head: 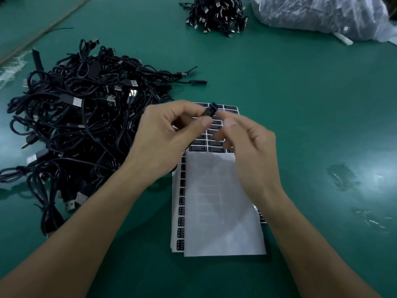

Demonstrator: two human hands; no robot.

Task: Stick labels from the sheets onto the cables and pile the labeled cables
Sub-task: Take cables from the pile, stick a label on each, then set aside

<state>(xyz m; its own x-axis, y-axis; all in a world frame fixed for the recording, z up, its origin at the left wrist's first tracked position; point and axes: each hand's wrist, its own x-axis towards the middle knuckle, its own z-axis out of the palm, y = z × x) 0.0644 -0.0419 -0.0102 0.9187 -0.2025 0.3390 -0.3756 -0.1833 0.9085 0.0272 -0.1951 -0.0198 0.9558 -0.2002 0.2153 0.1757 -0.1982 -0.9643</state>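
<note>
Left hand (165,136) pinches a black cable plug (209,111) over the label sheets (223,211). Right hand (251,151) is blurry, can't tell its grip.

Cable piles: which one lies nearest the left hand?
The large sprawling pile on the left, right beside the left hand, which pinches a black connector. The smaller heap lies far off, by the plastic bag.

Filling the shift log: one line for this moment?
left hand pinches cable connector; right hand blurred, grip unclear; label sheets beneath hands
</note>
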